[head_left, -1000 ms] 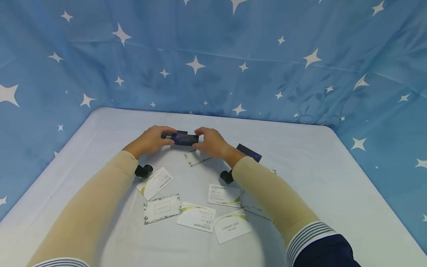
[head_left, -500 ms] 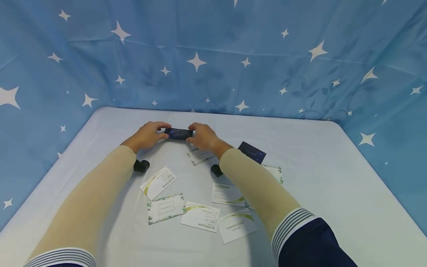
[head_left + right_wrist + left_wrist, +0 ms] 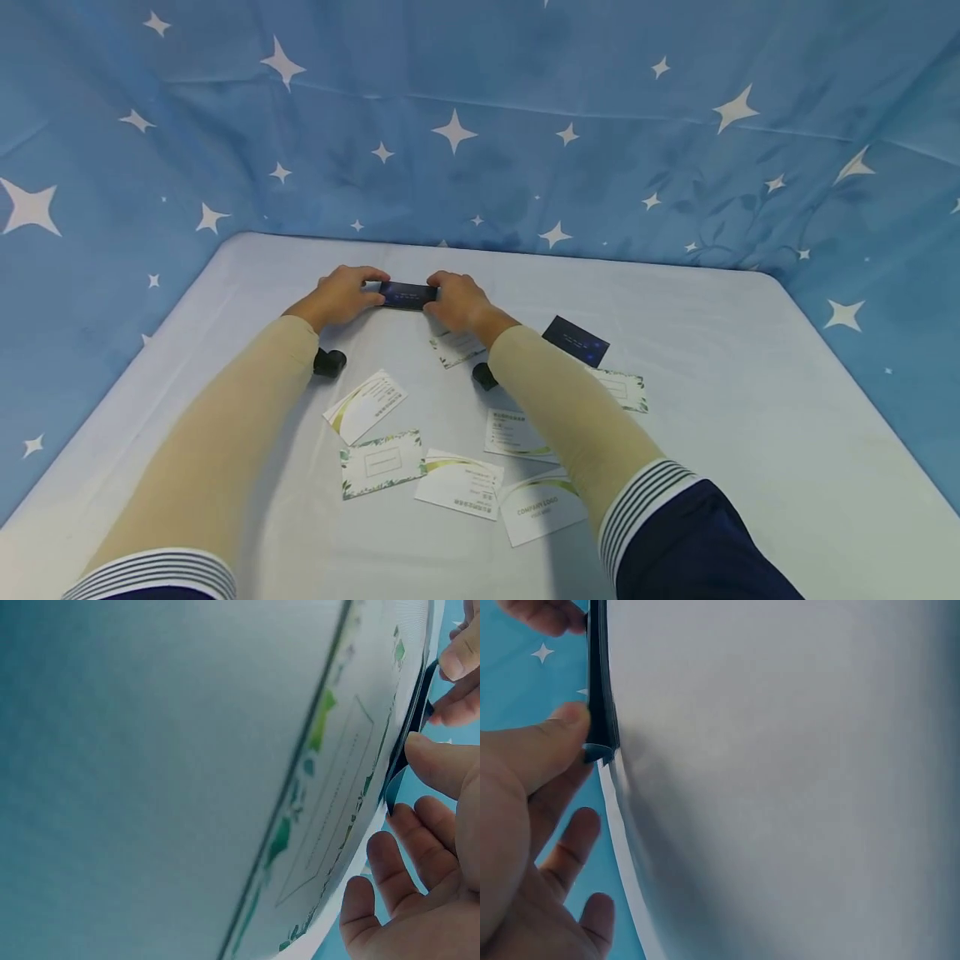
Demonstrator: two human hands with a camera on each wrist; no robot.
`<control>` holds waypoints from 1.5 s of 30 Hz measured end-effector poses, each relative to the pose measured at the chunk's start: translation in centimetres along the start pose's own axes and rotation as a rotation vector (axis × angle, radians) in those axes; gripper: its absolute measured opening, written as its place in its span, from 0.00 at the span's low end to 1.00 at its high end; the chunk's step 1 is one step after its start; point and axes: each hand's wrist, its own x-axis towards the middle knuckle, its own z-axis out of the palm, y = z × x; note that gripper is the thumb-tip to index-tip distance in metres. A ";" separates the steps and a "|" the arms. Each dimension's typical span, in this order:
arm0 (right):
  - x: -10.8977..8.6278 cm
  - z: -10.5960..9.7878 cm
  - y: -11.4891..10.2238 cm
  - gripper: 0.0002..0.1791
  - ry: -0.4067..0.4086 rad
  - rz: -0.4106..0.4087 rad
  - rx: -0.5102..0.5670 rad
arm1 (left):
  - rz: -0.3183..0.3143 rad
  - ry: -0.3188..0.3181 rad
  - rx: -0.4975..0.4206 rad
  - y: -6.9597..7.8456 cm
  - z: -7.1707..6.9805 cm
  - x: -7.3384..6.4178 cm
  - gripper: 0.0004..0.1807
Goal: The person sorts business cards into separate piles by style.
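Towards the far side of the table, dark blue business cards lie one over another between my hands. My left hand pinches their left end between thumb and fingers. At the right end my right hand grips in the same way. Seen edge-on in the left wrist view, the dark cards show a curled lower corner beside the thumb. A bent card end also shows by my thumb in the right wrist view. Just in front of my right hand lies a white leaf-bordered card, partly hidden by it.
Another dark card lies right of my right forearm, near a leaf-bordered card. Several white cards spread nearer me, among them a leaf-bordered one and a COMPANY LOGO card. A starry blue curtain hangs behind the table.
Both hands have moved slightly away from me with the dark cards. A second dark card that stuck out behind the front one is now covered by it. The head view has shifted slightly.
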 end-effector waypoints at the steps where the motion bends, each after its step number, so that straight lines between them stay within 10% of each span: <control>1: 0.0 0.0 0.0 0.29 -0.004 0.002 -0.003 | -0.009 -0.005 0.002 0.0 0.1 0.1 0.26; 35: -0.2 0.3 0.3 0.33 -0.010 0.041 -0.006 | -0.072 -0.048 -0.011 1.3 0.6 -0.5 0.34; 45: -2.7 -2.1 1.2 0.35 0.015 -0.082 0.112 | 0.034 -0.005 -0.100 3.4 -0.4 -1.1 0.38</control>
